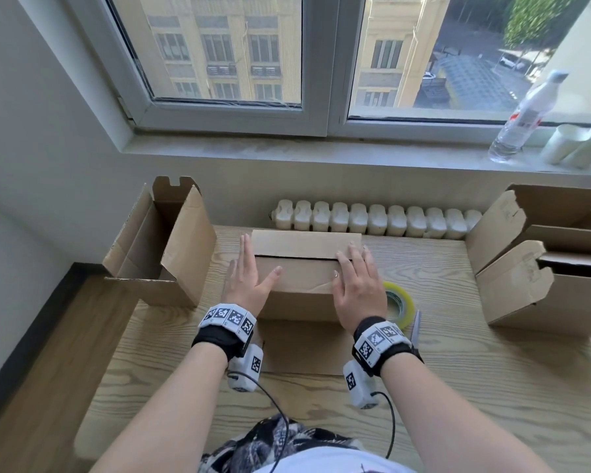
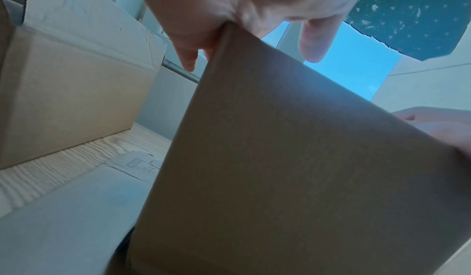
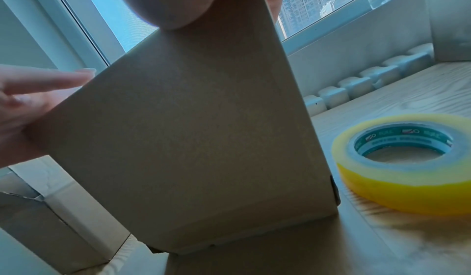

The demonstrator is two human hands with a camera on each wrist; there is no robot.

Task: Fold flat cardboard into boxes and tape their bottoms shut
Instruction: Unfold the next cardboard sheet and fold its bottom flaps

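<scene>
box [image 1: 301,285] sits mid-table [image 1: 458,370], upended, plain brown, its two long flaps folded shut with a slit between them. i judge folding done and taping left. my left hand [image 1: 249,279] and right hand [image 1: 357,285] press flat, fingers straight, on the flaps. tape [image 1: 399,303] lies just right; more boxes [image 1: 161,244] flank us.

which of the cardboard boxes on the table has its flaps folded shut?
The middle box, under the left hand and right hand. Left box and the right-side boxes gape open.
</scene>
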